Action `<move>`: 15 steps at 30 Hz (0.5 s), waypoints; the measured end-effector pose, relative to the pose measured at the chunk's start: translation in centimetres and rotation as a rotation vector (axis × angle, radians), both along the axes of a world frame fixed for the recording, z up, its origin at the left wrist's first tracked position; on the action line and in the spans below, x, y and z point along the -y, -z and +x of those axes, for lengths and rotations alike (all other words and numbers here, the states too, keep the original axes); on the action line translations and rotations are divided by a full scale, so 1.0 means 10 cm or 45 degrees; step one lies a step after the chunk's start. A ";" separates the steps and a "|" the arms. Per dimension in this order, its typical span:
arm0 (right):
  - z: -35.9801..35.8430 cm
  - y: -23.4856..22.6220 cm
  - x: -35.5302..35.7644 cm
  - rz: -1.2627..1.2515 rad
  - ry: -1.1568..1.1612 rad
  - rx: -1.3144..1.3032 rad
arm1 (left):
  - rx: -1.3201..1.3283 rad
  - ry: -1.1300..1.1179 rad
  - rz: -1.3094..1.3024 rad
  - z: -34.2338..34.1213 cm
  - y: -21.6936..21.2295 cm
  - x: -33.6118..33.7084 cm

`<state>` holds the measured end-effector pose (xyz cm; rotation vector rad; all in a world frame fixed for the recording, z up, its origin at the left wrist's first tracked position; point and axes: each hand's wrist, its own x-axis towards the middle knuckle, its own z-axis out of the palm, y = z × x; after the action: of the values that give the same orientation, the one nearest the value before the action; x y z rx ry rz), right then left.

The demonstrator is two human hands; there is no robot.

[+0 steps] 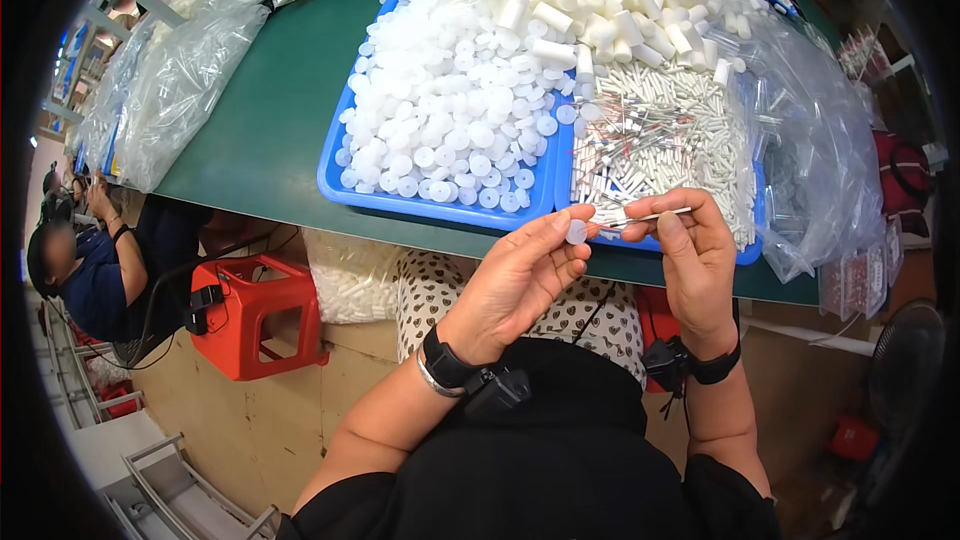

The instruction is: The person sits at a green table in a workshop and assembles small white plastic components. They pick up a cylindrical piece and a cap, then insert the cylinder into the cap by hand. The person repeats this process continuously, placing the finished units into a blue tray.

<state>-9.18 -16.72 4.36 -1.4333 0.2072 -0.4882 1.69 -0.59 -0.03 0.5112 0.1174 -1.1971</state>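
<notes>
My left hand point(515, 285) pinches a small translucent white disc point(577, 232) between thumb and fingertips. Opposite it, my right hand point(700, 260) has thumb and fingers closed on a thin white-ended stick point(612, 223), whose left end reaches close to the disc. Whether the stick passes into the disc is too small to tell. Both hands are over the table's near edge, in front of two blue trays. The left tray point(420, 208) is heaped with similar discs point(440, 90). Many short, thin white sticks point(680, 120), some with reddish or metallic parts, fill the right tray point(757, 248).
Thick white cylinders point(620, 15) spill from a clear bag behind the trays. Crumpled clear plastic point(810, 140) lies to the right on the green table point(240, 130). A red stool point(245, 330) stands at the left, near another seated person point(95, 275). A dark fan point(905, 365) is at far right.
</notes>
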 end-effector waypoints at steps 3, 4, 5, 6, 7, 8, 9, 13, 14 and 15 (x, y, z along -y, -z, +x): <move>0.00 0.00 0.00 -0.001 0.002 -0.004 | -0.031 0.004 -0.023 0.01 0.00 0.00; 0.00 0.00 0.00 0.000 0.005 -0.005 | -0.043 0.008 -0.034 0.01 0.01 0.00; 0.00 0.00 0.00 0.000 0.007 -0.006 | -0.037 0.015 -0.045 0.01 0.02 0.00; 0.00 -0.01 0.00 0.001 0.010 -0.008 | -0.030 0.022 -0.057 0.01 0.04 0.00; 0.00 0.00 0.00 -0.001 0.010 -0.006 | -0.024 0.029 -0.068 0.01 0.05 0.00; 0.00 0.00 0.00 -0.003 0.011 -0.004 | -0.033 0.027 -0.068 0.01 0.06 0.00; 0.00 0.01 0.00 -0.005 0.011 -0.003 | -0.042 0.025 -0.068 0.01 0.06 0.01; 0.00 0.00 0.00 -0.016 0.002 -0.001 | -0.098 0.013 -0.084 0.01 0.04 0.02; 0.00 0.00 0.00 -0.032 0.000 -0.002 | -0.151 0.006 -0.110 0.02 0.05 0.02; -0.01 0.00 0.00 -0.048 -0.003 -0.004 | -0.205 -0.001 -0.137 0.02 0.06 0.03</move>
<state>-9.26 -16.71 4.34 -1.4709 0.2002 -0.4903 1.93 -0.88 -0.65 0.3206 0.1899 -1.2359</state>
